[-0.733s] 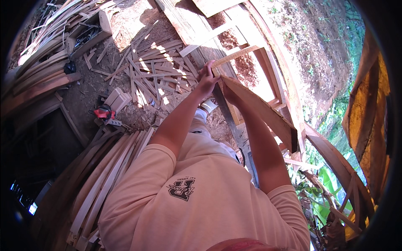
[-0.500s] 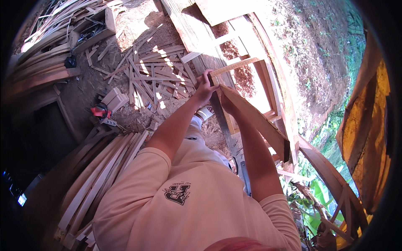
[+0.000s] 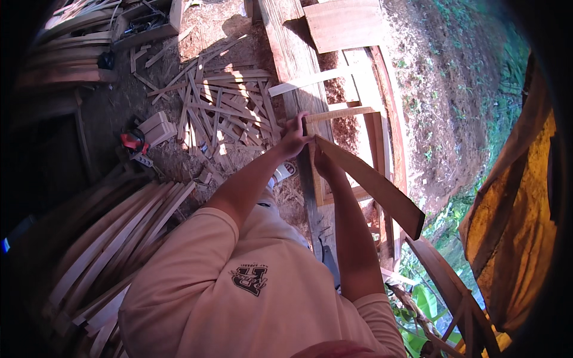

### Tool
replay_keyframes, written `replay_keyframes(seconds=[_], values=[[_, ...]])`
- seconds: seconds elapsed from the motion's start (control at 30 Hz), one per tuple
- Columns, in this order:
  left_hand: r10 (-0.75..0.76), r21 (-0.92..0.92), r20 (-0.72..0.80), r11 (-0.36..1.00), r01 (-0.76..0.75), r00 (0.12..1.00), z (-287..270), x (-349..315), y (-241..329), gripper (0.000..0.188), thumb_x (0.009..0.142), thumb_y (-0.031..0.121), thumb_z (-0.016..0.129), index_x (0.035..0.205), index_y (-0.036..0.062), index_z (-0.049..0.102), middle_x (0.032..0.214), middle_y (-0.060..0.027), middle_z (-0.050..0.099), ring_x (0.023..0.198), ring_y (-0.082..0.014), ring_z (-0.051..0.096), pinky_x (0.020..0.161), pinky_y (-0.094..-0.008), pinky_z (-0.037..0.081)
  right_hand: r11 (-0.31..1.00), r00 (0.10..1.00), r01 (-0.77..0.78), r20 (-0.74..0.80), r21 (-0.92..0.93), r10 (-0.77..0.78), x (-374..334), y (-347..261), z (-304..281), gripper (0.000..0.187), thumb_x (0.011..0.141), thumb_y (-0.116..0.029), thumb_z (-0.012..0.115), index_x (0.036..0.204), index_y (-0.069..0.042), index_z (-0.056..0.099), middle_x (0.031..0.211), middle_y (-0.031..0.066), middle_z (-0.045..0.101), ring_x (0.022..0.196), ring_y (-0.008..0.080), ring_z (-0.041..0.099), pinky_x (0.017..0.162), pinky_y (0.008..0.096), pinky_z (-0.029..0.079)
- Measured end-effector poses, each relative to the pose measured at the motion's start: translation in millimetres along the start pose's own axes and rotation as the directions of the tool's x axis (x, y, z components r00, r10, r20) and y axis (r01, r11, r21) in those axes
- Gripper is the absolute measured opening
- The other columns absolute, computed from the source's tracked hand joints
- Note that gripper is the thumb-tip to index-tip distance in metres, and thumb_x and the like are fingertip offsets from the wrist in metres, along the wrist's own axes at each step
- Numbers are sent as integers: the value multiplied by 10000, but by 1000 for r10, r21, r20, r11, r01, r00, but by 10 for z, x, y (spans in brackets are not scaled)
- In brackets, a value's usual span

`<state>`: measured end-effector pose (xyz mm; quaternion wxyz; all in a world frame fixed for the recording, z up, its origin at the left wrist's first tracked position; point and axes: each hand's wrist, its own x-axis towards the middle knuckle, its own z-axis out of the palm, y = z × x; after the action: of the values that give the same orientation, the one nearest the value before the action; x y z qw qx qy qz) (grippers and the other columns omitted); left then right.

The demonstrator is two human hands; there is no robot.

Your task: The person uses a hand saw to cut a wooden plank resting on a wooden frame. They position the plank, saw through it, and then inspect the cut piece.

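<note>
My left hand (image 3: 293,138) is closed around the near-left corner of a rectangular wooden frame (image 3: 341,114), its thumb pointing toward the right hand. Close beside it, my right hand (image 3: 327,166) grips the narrow-looking end of a long flat board (image 3: 376,185). That board slants over my right forearm toward the lower right, ending in a dark edge. Its near end meets or nearly meets the frame's corner; I cannot tell whether they touch. Part of the frame is hidden behind the board and my right arm. The right fingers are partly covered by the board.
Under the frame runs a thick, weathered plank (image 3: 286,45). A pale strip (image 3: 310,81) and a flat panel (image 3: 343,27) lie across it farther off. Scrap sticks (image 3: 224,107) litter the ground at left, near a red-and-black tool (image 3: 135,142). Stacked boards (image 3: 113,238) stand lower left.
The whole view has shifted, so the scene sits lower in the middle. Both hands keep their grips at the frame corner and the board's end, and the board looks slightly turned.
</note>
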<state>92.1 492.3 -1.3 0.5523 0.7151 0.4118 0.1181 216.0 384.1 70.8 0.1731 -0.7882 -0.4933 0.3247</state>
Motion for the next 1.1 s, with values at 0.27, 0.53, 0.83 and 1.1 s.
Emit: replay_keyframes(seconds=[0.27,0.53,0.83,1.1], values=[[-14,-47,91,999,18,996,-63,-23,81,779,935,322,727,1558,146,294,1447,-229,513,1433,-403,343,1215,-502,196,999,997,2,-79,-38,-5,-14,170,139,389,1107,-310,446,1264,-43,682,1127,313,704,1071,484,686,927,544,545],[6,20,55,1000,-7,998,6,1,-76,816,920,391,736,1570,177,291,1491,-226,482,1447,-403,336,1223,-510,173,998,990,57,-130,12,-55,-26,150,156,393,1098,-302,460,1284,-39,685,1137,324,697,1098,488,675,954,543,531],[52,17,-5,999,-52,999,-87,1,0,771,866,394,786,1516,169,435,1417,-188,590,1393,-385,424,1188,-510,260,1000,995,-18,-96,-21,16,-33,138,155,387,1102,-305,462,1310,-60,678,1133,328,694,1087,493,675,956,537,533],[43,21,22,999,-43,999,-147,10,-36,801,849,403,808,1521,165,441,1434,-192,579,1381,-388,432,1192,-504,273,1000,989,19,-149,-7,-19,-15,153,236,386,1114,-304,440,1259,-40,682,1119,316,698,1055,491,685,903,555,544]])
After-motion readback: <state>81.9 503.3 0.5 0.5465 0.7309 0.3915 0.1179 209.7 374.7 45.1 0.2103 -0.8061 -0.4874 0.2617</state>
